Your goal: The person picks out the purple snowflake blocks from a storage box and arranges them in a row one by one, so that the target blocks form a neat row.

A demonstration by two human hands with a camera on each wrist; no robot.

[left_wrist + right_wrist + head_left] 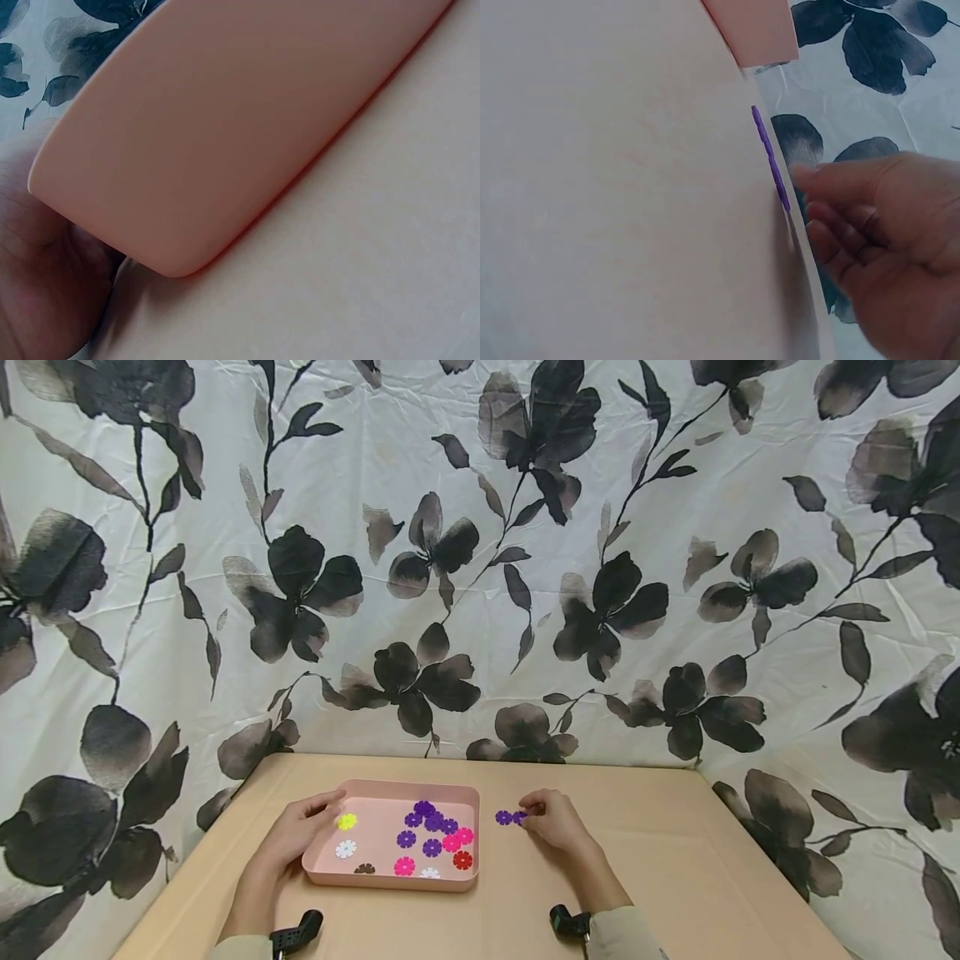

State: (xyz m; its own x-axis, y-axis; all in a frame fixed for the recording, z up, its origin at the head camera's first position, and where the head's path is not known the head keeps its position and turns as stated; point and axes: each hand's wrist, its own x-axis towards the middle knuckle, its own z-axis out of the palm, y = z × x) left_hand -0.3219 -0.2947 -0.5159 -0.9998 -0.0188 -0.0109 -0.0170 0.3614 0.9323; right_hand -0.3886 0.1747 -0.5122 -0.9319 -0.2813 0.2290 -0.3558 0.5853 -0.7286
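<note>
Here's the left hand (306,831) at the left end of the pink tray (390,883), fingers bent about the rim near its far left corner, holding on; the left wrist view has that hand tucked against the tray's end, the smooth outer wall slanting across; the tray sits on the pale surface (675,860), left of the right hand (555,820).

And over on the right, the right hand is down beside the tray, fingers curled, their tips drawn close together at the right end of a row of purple flower pieces (504,817); that row lies just right of the tray, apart from it; the right wrist view gives it edge-on, a thin purple strip with a fingertip just beside it; whether the fingers pinch it, I cannot tell.

Inside the tray, a purple cluster (433,821) gathers toward the far right, two more purple ones nearer; bright pink pieces (452,842) sit at the right, a red piece (462,860) just nearer; a yellow piece (347,822) lies far left, a white piece (346,849) nearer than it, a brown piece (364,869) partly hidden by the near wall; behind everything hangs a floral cloth (525,635).
</note>
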